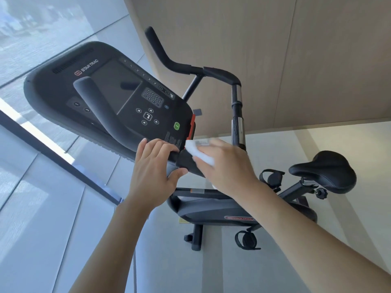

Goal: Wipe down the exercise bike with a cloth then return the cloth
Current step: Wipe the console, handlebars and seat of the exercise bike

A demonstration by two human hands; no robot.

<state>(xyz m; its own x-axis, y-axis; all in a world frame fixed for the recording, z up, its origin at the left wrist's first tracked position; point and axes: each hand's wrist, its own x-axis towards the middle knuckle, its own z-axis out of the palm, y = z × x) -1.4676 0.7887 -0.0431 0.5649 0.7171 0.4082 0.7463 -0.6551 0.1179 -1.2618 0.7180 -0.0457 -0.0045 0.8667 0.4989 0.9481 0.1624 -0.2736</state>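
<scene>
Bike: the bike (222, 210) is filling the middle of the frame, its body sitting low at centre right on a pale floor (169, 261).
Console: the console (110, 89) is tilting across the upper left, its dark screen and keypad facing the camera, a green button (176, 126) showing near its lower right edge.
Handlebar: the handlebar (175, 64) is curving across the upper centre; a nearer grip (99, 102) is crossing in front of the console.
Left hand: the left hand (155, 168) is gripping the black bar just below the console, at frame centre, fingers curling over the top and thumb tucking under.
Right hand: the right hand (228, 166) is lying just right of the left one, pressing the cloth against the bar; its fingers are blurring, so I cannot tell whether they are curling round the cloth.
Cloth: the cloth (201, 152) is showing white under the right hand's fingers, touching the bar beside the console's lower right corner.
Saddle: the saddle (325, 171) is sitting at the right of the frame, well apart from both hands.
Pedals: one pedal (271, 177) is showing left of the saddle, another (246, 240) lower down, near the base.
Surroundings: a window (42, 49) is filling the left side and a beige wall (296, 60) the upper right.
</scene>
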